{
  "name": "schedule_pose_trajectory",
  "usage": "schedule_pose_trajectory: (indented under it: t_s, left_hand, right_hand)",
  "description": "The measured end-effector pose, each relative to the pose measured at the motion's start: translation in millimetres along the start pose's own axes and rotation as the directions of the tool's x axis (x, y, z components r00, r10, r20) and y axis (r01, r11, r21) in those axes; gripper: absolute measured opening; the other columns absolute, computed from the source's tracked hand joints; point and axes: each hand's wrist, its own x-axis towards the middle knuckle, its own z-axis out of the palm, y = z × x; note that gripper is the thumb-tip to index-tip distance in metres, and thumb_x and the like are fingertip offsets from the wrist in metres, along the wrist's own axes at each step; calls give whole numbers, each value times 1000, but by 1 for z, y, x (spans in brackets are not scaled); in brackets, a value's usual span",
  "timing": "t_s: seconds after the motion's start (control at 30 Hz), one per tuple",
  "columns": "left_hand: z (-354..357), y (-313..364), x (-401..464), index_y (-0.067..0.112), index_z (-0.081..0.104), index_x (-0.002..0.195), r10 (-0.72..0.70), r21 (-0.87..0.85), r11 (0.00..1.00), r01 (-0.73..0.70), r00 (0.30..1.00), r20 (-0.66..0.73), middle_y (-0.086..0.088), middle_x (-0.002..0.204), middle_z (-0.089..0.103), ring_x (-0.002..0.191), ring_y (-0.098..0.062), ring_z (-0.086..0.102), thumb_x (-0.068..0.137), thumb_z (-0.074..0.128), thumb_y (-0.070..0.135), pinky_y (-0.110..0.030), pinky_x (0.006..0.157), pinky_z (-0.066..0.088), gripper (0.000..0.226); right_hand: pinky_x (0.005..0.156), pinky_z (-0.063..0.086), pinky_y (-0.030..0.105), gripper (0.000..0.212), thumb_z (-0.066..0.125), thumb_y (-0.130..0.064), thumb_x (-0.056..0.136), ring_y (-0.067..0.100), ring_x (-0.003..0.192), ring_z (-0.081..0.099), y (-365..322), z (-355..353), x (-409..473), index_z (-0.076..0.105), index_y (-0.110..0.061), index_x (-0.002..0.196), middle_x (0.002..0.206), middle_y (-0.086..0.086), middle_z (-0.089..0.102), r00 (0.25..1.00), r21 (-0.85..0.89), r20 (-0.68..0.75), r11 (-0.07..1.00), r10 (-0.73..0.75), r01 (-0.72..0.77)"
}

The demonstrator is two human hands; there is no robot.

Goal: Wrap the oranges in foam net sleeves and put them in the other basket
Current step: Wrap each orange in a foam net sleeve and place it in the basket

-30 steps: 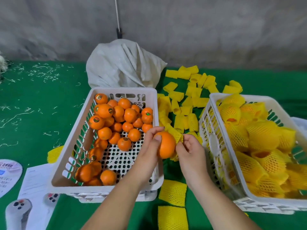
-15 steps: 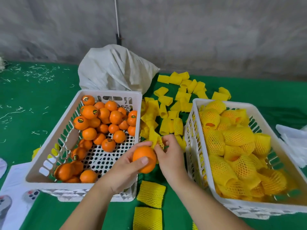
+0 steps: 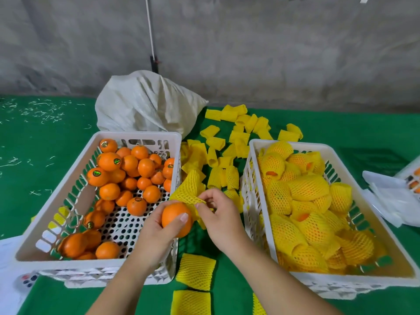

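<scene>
1. The left hand (image 3: pixel 156 233) is curled round a bare orange (image 3: pixel 176 220), thumb across its front, holding it just over the near right corner of the left basket (image 3: pixel 136 136).

2. The right hand (image 3: pixel 219 214) pinches the edge of a yellow foam net sleeve (image 3: pixel 189 192) between thumb and fingertips. The sleeve's mouth touches the top right of the orange and is not yet drawn over it; the rest of the sleeve stands up behind the fruit.

3. Judged from this, the step in hand is opening the sleeve and pulling it down over the orange.

4. What could go wrong:
   - The pinch takes only one edge, so the mouth may stay flat and slide off the round skin instead of opening.
   - Pulled hard from one side, the thin net could tear or bunch up and leave part of the fruit bare.
   - The left thumb lies in the sleeve's path; shifting the grip to clear it could let the orange drop back among the unwrapped ones.

5. Outward: the left basket holds many bare oranges; the right basket (image 3: pixel 288 144) is nearly full of wrapped ones. Loose sleeves (image 3: pixel 238 137) lie on the green table (image 3: pixel 45 137) between and behind the baskets, two more just before the wrists, and a pale sack (image 3: pixel 145 105) behind.
</scene>
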Motion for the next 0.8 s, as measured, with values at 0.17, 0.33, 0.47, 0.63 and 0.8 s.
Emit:
schedule_pose_trajectory:
  t_s: [0.17, 0.33, 0.47, 0.63, 0.8]
  left_hand:
    - [4, -6, -5, 49, 51, 132, 180, 265, 950, -163, 983, -41, 35, 128, 55, 117, 13, 57, 74, 67, 77, -9, 84, 52, 66]
    - [6, -4, -6, 43, 41, 143, 279, 318, 919, -232, 954, -111, 49, 133, 39, 124, 29, 39, 85, 56, 75, 0, 94, 35, 68]
    - [4, -2, -5, 54, 46, 134, 305, 304, 920, -249, 940, -153, 54, 130, 43, 125, 27, 40, 93, 51, 67, 3, 94, 35, 44]
    - [6, 2, -9, 81, 39, 120, 327, 254, 924, -285, 934, -144, 52, 118, 50, 112, 24, 51, 94, 47, 71, 3, 85, 39, 29]
    - [5, -2, -4, 62, 33, 126, 317, 140, 942, -307, 946, -63, 41, 120, 46, 113, 10, 54, 95, 56, 55, -9, 92, 45, 39]
  right_hand:
    - [79, 60, 39, 13, 62, -32, 95, 7, 96, 65, -8, 14, -10, 60, -39, 106, 100, -15, 66, 997, 6, -76, 999, -32, 32]
    - [74, 58, 35, 17, 55, -37, 96, 8, 88, 66, -12, 13, -15, 59, -37, 112, 99, -13, 68, 995, -71, -6, 993, -97, 96]
    - [78, 57, 37, 17, 57, -27, 101, 7, 92, 62, -8, 12, -15, 57, -33, 118, 105, -14, 64, 983, -210, 27, 960, -182, 183]
    - [84, 55, 36, 24, 54, -27, 101, 13, 106, 57, -3, 13, -27, 57, -23, 124, 118, -8, 57, 927, -402, 81, 839, -366, 366]
    - [79, 54, 35, 23, 54, -19, 100, 11, 101, 56, 2, 15, -29, 57, -22, 123, 117, -9, 53, 930, -359, 57, 861, -364, 359]
